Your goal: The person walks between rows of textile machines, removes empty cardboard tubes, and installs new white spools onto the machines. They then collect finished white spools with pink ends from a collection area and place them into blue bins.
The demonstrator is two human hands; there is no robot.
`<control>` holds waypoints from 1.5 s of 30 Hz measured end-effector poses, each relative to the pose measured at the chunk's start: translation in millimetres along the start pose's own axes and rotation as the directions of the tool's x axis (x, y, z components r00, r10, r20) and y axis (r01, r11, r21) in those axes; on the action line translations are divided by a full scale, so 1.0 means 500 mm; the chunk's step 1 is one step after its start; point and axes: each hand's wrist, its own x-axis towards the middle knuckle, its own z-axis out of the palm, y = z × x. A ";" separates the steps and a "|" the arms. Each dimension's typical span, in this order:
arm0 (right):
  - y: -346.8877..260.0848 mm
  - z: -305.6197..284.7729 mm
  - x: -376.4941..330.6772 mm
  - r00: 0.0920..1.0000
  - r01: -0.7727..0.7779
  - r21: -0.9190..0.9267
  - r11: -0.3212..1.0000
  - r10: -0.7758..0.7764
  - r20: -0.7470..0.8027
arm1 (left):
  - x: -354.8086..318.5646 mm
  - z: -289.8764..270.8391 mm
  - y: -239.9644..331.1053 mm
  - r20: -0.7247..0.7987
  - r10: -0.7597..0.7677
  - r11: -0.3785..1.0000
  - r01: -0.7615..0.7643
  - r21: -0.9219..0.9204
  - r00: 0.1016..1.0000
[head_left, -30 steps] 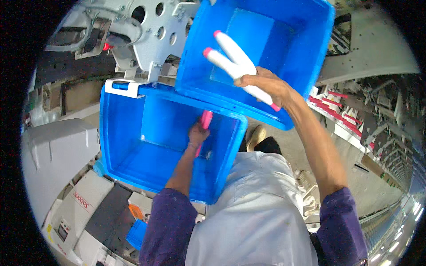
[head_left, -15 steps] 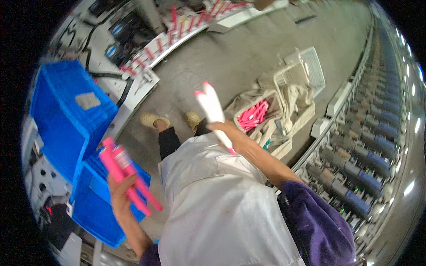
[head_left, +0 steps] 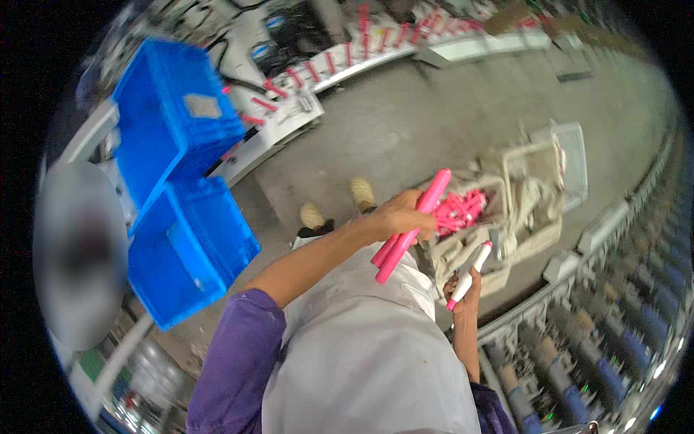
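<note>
My left hand is closed round pink bobbin tubes, at least two, slanting side by side over my apron's upper edge. Just beyond and right of it, a cloth-lined basket holds several loose pink tubes. My right hand grips a bobbin wound with white yarn, pink at both ends, beside the basket's near side. Whether a second bobbin sits behind it I cannot tell.
Two blue crates stand stacked at my left. Behind them runs a curved machine rail with several upright pink tubes. A long row of spindle units lines my right. A pale crate stands behind the basket.
My left hand has swung right with the pink tubes, from beside the blue crates to the basket. My right hand has moved right and nearer with white yarn. The view has turned left.
</note>
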 end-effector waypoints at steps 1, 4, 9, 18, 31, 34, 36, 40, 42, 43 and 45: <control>0.005 0.014 0.007 1.000 -0.015 -0.052 0.999 0.016 0.017 | -0.045 -0.018 -0.014 0.001 0.091 0.993 -0.091 -0.076 0.996; 0.013 0.061 0.019 0.989 -0.131 -0.176 0.976 0.141 0.050 | -0.184 -0.017 -0.067 -0.301 0.075 0.986 -0.116 -0.122 0.951; -0.015 0.144 -0.029 0.966 0.101 -0.460 0.882 0.024 0.258 | -0.416 0.120 -0.200 -0.537 0.191 0.918 -0.343 -0.199 0.821; 0.147 0.239 -0.242 0.913 0.127 -0.542 0.831 0.115 0.391 | -0.803 0.307 -0.675 -0.949 -0.316 0.333 -0.937 -0.107 -0.004; 0.292 0.223 -0.416 0.818 -0.026 -0.753 0.658 0.447 0.362 | -1.543 0.062 -0.985 -0.882 -0.343 0.002 -0.939 0.344 -0.324; 0.302 0.196 -0.442 0.841 0.087 -0.751 0.655 0.356 0.408 | -1.797 -0.050 -1.011 -0.732 -0.483 0.324 -0.875 0.360 -0.480; 0.321 0.173 -0.466 0.857 0.166 -0.746 0.645 0.280 0.433 | -1.830 -0.107 -1.066 -0.607 -0.539 0.496 -0.803 0.331 -0.584; 0.370 0.105 -0.522 0.845 0.328 -0.714 0.619 0.146 0.514 | -1.578 -0.139 -1.202 -0.729 -0.283 0.658 -0.679 0.324 -0.623; 0.398 0.077 -0.548 0.841 0.346 -0.670 0.657 0.099 0.531 | -1.374 -0.112 -1.231 -0.903 -0.220 0.696 -0.708 0.120 -0.369; 0.413 0.076 -0.554 0.839 0.263 -0.634 0.727 0.152 0.523 | -1.269 -0.092 -1.220 -0.972 -0.098 0.747 -0.661 0.071 -0.215; 0.435 0.091 -0.568 0.696 0.032 -0.592 0.805 0.408 0.591 | -1.091 -0.033 -1.157 -0.982 0.072 0.763 -0.644 -0.057 0.173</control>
